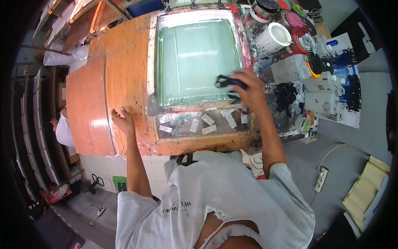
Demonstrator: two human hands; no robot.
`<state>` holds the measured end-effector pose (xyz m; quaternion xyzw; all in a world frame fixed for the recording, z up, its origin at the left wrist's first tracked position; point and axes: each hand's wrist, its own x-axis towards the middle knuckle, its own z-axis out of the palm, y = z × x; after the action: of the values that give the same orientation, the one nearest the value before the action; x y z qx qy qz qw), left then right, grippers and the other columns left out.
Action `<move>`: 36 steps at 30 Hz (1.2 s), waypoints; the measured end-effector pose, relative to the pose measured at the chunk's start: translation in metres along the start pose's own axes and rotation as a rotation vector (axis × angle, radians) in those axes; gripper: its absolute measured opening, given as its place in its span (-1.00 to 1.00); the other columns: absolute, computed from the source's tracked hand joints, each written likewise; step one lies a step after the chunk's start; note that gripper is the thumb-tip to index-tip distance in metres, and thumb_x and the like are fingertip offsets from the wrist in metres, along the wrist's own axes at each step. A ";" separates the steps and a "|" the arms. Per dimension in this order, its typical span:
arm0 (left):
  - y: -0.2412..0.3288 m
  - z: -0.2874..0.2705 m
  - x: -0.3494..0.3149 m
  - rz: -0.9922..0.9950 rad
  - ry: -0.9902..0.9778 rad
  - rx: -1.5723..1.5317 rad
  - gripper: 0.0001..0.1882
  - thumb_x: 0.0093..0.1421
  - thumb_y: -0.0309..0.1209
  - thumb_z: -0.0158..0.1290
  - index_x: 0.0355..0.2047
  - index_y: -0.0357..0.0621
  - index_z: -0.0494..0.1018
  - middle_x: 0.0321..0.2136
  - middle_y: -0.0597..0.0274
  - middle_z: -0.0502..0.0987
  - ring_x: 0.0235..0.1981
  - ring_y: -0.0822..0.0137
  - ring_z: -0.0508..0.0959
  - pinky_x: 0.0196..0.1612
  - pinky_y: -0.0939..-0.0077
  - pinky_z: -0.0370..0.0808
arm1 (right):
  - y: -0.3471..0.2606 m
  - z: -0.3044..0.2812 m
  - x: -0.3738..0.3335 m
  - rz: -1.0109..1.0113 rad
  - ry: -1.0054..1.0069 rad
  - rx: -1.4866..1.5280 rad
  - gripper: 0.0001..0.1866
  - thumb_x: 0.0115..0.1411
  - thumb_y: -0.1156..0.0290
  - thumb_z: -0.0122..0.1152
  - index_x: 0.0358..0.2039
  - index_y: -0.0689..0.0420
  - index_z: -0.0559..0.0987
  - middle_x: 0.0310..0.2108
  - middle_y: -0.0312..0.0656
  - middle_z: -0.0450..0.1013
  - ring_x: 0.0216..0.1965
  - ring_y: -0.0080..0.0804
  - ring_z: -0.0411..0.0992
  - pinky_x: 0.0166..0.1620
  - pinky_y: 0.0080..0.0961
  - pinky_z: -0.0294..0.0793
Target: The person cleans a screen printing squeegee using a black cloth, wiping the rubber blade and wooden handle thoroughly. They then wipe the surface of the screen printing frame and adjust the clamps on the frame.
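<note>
My right hand (251,90) grips a crumpled black cloth (229,81) above the lower right part of a screen-printing frame. The frame's pale green mesh (197,45) carries faint white lettering, and its border is smeared with white and red paint. Fingers of my left hand (123,120) are apart and hold nothing; it is over the wooden table (124,62), left of the frame. Several small white strips (208,119) lie on a clear sheet at the frame's near side.
To the right stand an open white paint bucket (278,35), paint cans (265,10), plastic jugs (320,103) and a dark crumpled rag (286,94). Metal clamps (193,3) line the far edge of the frame. Shelves (35,124) rise at the left; a power strip (321,179) lies on the floor.
</note>
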<state>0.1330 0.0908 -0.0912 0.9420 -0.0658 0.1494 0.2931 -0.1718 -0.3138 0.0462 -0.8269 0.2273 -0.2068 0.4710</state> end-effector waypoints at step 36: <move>0.022 0.008 -0.019 -0.033 -0.074 0.302 -0.52 0.38 -0.13 -0.07 0.14 -0.23 0.36 0.12 -0.15 0.34 0.09 -0.16 0.33 0.13 -0.02 0.26 | 0.088 0.142 0.193 -0.144 0.031 -0.777 -0.70 0.17 0.51 0.13 -0.06 0.08 0.59 -0.20 0.03 0.47 -0.25 0.00 0.51 -0.24 -0.15 0.56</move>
<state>0.1126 0.0692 -0.0916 0.9812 -0.0380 0.1182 0.1478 0.0479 -0.3670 -0.0727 -0.9542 0.2370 -0.1504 0.1035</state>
